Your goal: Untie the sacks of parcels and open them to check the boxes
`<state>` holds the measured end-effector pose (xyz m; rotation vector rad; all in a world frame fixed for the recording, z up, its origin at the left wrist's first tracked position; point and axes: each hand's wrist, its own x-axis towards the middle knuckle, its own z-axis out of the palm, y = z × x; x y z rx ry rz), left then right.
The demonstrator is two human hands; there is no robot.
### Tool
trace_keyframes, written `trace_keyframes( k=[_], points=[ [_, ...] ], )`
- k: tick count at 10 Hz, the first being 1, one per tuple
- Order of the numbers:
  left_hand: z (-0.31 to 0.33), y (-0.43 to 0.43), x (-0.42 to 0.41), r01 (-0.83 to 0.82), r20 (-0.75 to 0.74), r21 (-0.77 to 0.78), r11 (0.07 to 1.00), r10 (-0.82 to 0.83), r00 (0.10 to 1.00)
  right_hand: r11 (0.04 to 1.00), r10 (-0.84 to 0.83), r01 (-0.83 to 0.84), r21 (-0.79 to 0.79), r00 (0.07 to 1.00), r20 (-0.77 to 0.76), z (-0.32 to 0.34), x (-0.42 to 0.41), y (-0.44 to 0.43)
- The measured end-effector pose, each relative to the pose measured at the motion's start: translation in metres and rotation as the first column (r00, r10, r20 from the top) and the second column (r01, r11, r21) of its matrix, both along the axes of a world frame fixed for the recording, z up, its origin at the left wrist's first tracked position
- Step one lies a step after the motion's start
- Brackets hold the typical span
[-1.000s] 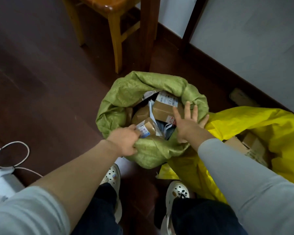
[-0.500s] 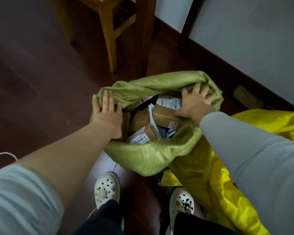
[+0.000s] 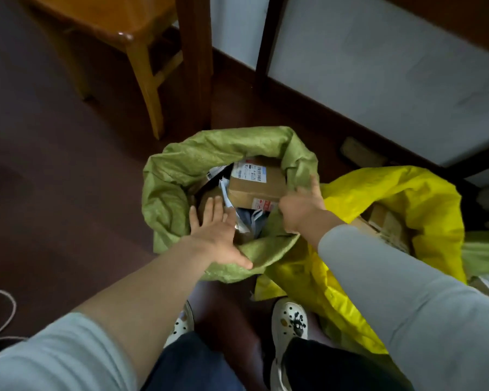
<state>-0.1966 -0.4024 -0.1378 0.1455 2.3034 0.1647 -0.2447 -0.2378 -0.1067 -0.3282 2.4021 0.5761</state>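
On the dark wooden floor [image 3: 54, 193], beside a wooden chair [image 3: 141, 52]: green sack [image 3: 187, 165] of parcels standing open, both hands in its mouth.

Left hand [image 3: 215, 235] laid flat over the near rim, fingers [image 3: 209, 210] spread wide and reaching down inside, gripping nothing, thumb resting on the folded green cloth. Right hand [image 3: 302, 213] closed on a pinch of the sack's right rim, bunching the cloth there. Inside, a brown cardboard box [image 3: 257, 184] with a white shipping label on top, lying against the far right wall; smaller packets and a blue-grey pouch [image 3: 251, 221] beneath it, too jumbled to tell apart. Just right of it and touching, a yellow sack [image 3: 407, 198], also open, with cardboard boxes [image 3: 384, 224] showing inside. White perforated clogs [image 3: 290, 320] on the floor below the sacks.
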Motion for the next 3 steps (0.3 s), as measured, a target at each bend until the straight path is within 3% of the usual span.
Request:
trace_keyframes(
  k=[1, 2, 3],
  points=[
    [0.031, 0.006, 0.014, -0.054, -0.077, 0.062, 0.997, 0.058, 0.995, 0.979, -0.063, 0.045, -0.2, 0.995, -0.081, 0.03, 0.019, -0.001],
    [0.073, 0.007, 0.026, -0.135, -0.134, 0.127, 0.983, 0.152, 0.979, 0.9, -0.207, 0.16, -0.405, 0.975, -0.075, 0.081, 0.04, 0.003],
    [0.11, 0.006, 0.053, -0.213, -0.169, 0.336, 0.917, 0.282, 0.945, 0.746, -0.308, 0.173, -0.643, 0.946, -0.103, 0.127, 0.072, 0.017]
  ],
)
